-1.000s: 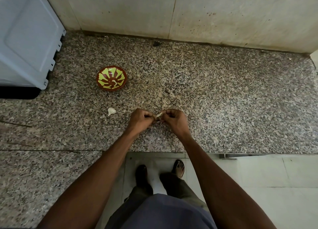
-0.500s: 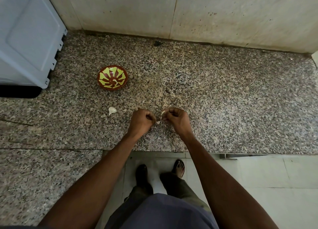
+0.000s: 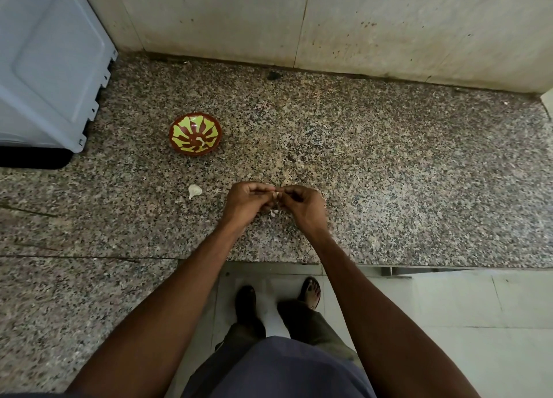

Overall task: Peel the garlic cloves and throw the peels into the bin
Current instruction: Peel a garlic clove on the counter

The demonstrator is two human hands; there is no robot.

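My left hand [image 3: 247,201] and my right hand [image 3: 302,204] meet fingertip to fingertip above the granite counter [image 3: 389,188]. Between them they pinch a small pale garlic clove [image 3: 277,194], mostly hidden by the curled fingers. A scrap of white peel [image 3: 273,213] lies on the counter just below the hands. Another unpeeled garlic clove [image 3: 194,190] lies on the counter to the left of my left hand. No bin is in view.
A small red bowl with a yellow-green pattern [image 3: 195,137] stands on the counter behind the loose clove. A grey-white appliance [image 3: 45,68] fills the far left. A tiled wall [image 3: 329,24] bounds the back. The counter's front edge runs just below my wrists, with my feet on the floor.
The hands parted slightly half a second ago, then came back together on the clove. A bit of peel now lies under them. The loose clove and bowl have not moved.
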